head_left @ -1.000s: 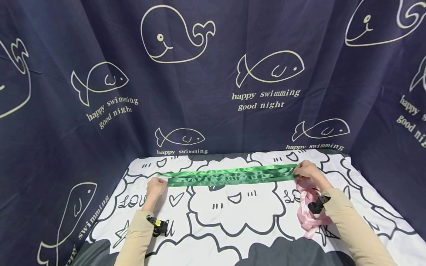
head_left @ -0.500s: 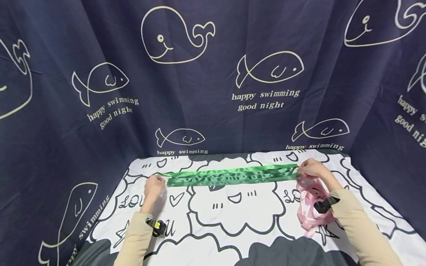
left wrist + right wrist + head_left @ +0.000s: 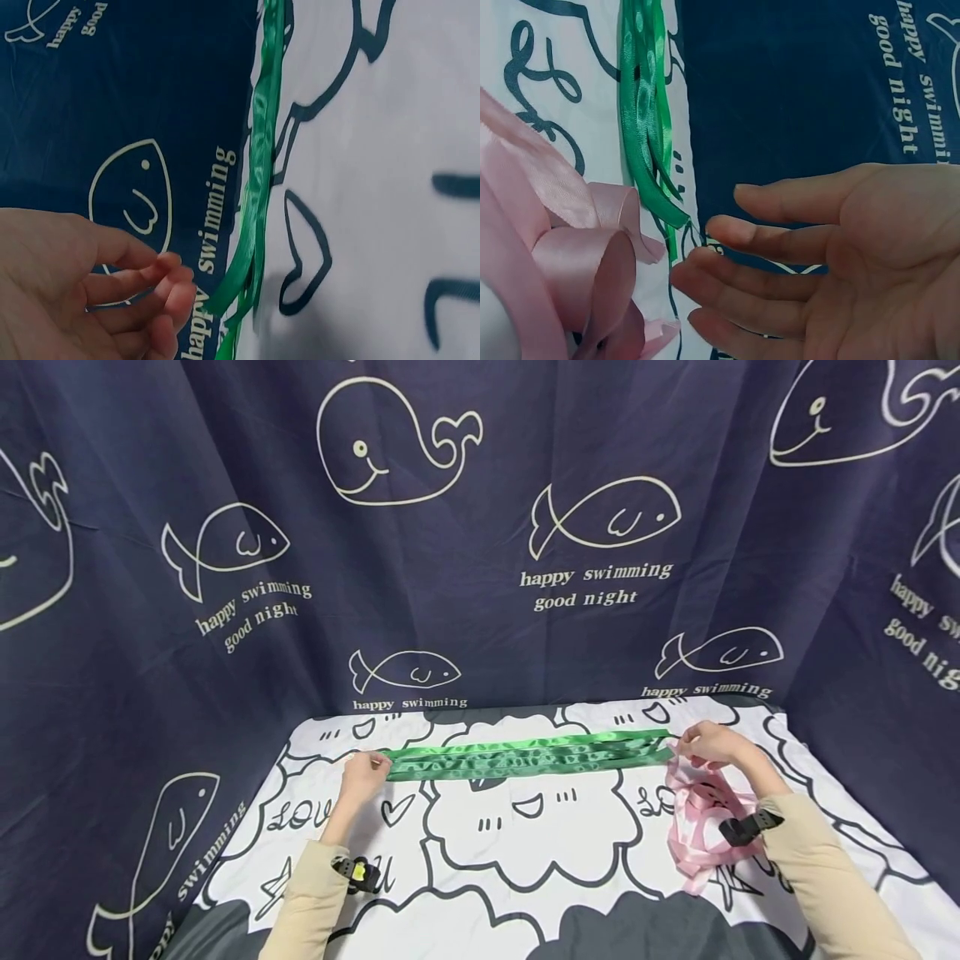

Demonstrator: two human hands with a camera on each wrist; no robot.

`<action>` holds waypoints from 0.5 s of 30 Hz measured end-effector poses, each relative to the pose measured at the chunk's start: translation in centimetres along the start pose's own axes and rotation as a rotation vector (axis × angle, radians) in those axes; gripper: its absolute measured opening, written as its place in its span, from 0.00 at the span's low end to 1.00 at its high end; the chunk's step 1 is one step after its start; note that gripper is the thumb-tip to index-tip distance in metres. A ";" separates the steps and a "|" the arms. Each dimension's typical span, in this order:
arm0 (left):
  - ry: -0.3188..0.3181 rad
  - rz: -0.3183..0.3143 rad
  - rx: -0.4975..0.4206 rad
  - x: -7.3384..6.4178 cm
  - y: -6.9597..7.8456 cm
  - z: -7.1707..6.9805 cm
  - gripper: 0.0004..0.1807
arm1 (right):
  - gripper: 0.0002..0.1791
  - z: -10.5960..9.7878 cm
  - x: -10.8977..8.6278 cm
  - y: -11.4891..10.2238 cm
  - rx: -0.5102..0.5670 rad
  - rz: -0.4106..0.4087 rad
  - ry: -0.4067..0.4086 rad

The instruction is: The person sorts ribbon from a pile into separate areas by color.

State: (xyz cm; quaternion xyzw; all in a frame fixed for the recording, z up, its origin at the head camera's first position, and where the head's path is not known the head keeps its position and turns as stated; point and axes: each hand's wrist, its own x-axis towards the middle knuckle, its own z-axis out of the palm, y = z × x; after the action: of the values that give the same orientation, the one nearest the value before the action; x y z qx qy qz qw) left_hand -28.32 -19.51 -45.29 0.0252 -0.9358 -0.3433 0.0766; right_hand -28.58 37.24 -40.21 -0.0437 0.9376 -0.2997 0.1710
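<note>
Several green satin ribbons (image 3: 517, 758) stretch side by side across the cloth, a brighter one along the far edge and darker ones nearer. My left hand (image 3: 364, 772) is at their left ends, its fingers loosely curled. In the left wrist view, the fingertips (image 3: 180, 289) come right beside a ribbon end, with no ribbon showing between them. My right hand (image 3: 711, 743) is at the right ends with its fingers spread a little apart. There, the right wrist view shows a green ribbon end (image 3: 673, 216) just short of the fingertips. Below that hand lies a loose pink ribbon (image 3: 693, 839).
A white patterned cloth (image 3: 525, 835) with dark cartoon outlines covers the table. Behind it and at both sides hangs a navy curtain (image 3: 487, 577) with fish and whale drawings. The pink ribbon is heaped in loops under the right wrist.
My left hand has moved right, onto the left ends of the green ribbons. My right hand has drawn back to the right from their right ends, and its fingers have opened.
</note>
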 end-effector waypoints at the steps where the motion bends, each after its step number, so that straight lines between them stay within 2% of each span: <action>1: -0.009 0.020 -0.015 -0.1 0.1 0.1 0.12 | 0.17 0.0 -0.1 0.0 -0.022 -0.007 -0.009; 9: -0.104 0.163 -0.102 -0.7 1.5 1.1 0.09 | 0.11 1.1 -0.3 0.4 -0.163 -0.099 -0.060; 15: -0.189 0.217 -0.128 -1.4 3.1 1.6 0.09 | 0.09 2.4 -0.1 0.7 -0.226 -0.120 -0.069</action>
State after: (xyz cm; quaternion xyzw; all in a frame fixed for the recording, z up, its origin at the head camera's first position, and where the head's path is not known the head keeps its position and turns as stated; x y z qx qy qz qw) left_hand -27.14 -15.93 -44.67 -0.1134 -0.9122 -0.3929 0.0264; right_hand -27.61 36.51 -42.45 -0.1291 0.9546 -0.2004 0.1787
